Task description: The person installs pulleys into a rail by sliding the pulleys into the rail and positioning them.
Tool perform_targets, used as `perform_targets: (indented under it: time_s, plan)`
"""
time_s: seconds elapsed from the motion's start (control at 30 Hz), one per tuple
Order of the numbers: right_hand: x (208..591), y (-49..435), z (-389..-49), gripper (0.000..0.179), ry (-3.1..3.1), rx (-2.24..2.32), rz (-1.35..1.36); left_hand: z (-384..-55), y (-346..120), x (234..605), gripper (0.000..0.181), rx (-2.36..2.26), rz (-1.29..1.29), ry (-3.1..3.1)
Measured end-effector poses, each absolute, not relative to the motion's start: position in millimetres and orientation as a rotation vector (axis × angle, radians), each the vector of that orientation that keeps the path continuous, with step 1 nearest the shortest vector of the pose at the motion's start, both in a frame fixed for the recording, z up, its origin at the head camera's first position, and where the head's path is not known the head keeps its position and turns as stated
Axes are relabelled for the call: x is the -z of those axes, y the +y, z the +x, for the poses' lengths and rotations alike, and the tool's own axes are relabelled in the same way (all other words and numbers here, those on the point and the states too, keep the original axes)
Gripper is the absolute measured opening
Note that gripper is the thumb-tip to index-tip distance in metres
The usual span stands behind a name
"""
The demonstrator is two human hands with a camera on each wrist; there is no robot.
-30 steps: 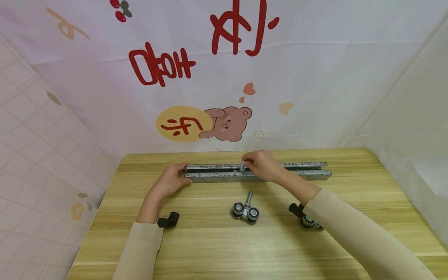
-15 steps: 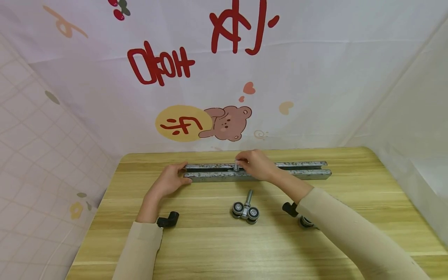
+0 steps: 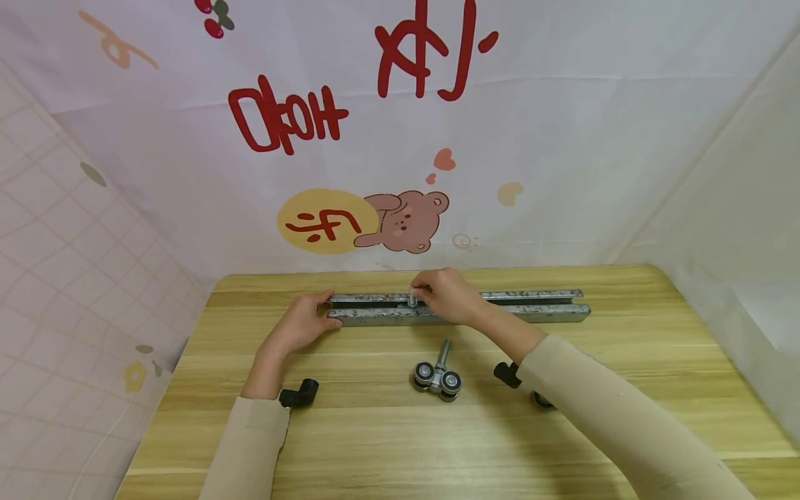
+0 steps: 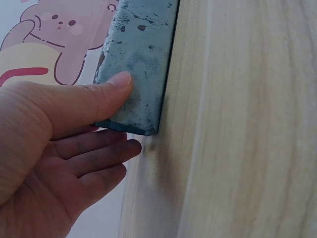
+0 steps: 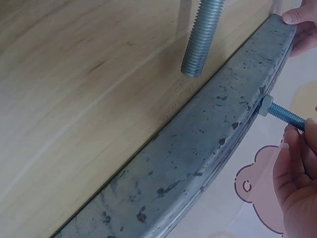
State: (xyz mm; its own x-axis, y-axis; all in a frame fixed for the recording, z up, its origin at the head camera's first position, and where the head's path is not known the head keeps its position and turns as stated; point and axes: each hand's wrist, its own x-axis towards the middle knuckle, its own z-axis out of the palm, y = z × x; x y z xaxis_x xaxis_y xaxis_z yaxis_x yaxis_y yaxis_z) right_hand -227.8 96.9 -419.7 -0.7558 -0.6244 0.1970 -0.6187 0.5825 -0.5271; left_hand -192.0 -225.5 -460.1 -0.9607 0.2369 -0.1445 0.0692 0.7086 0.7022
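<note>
A grey, worn metal rail [image 3: 531, 314] with a slot along its top lies across the back of the table. My left hand [image 3: 300, 321] grips the rail's left end; in the left wrist view its thumb [image 4: 111, 94] presses the near face, with the other fingers at and behind the end. My right hand [image 3: 451, 295] pinches the upright threaded bolt of a roller [image 3: 412, 297] standing out of the slot, left of the rail's middle. In the right wrist view a nut [image 5: 266, 106] sits at the bolt's base. The roller's wheels are hidden inside the rail.
A second roller [image 3: 437, 378] with a threaded bolt lies on the table [image 3: 375, 444] before the rail. Another roller [image 3: 542, 400] is mostly hidden under my right sleeve [image 3: 600, 396]. A printed white cloth [image 3: 562, 139] stands behind the table.
My right hand has slid leftward along the rail with the roller's bolt between its fingers. The left hand stays at the rail's left end. My right sleeve now covers more of the right roller.
</note>
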Motion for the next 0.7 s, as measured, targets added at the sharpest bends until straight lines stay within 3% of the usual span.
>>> perform_targets:
  time_s: [0.7]
  plan:
    - [419.6, 72.2, -229.5, 0.018, 2.773, 0.908, -1.172, -191.9, -226.1, 460.7, 0.077, -1.107, 0.254, 2.684]
